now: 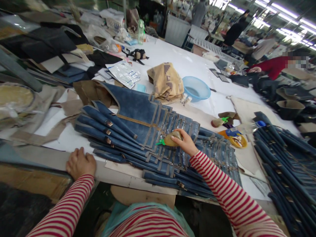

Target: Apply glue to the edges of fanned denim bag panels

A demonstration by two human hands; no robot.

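Note:
My right hand point(185, 142) is wrapped round a squeeze bottle point(170, 139) of yellowish-brown liquid. The bottle lies tilted, its green nozzle pointing left, low over a fanned stack of blue leather-like panels point(138, 105). Grey strips edge these panels, and wet, shiny streaks show along their overlapping ends. Small metal fittings sit on the rolled left parts of the stack. My left hand point(81, 163) rests at the table's near edge, left of the panels, its fingers curled and nothing visible in them.
Beyond the panels are a camouflage cloth point(166, 82) and a blue basin point(197, 88). A second green-tipped bottle point(218, 122) and an orange bowl point(243, 142) stand to the right, near more blue panels point(283, 161). Dark material point(41, 42) is piled at left. People work in the background.

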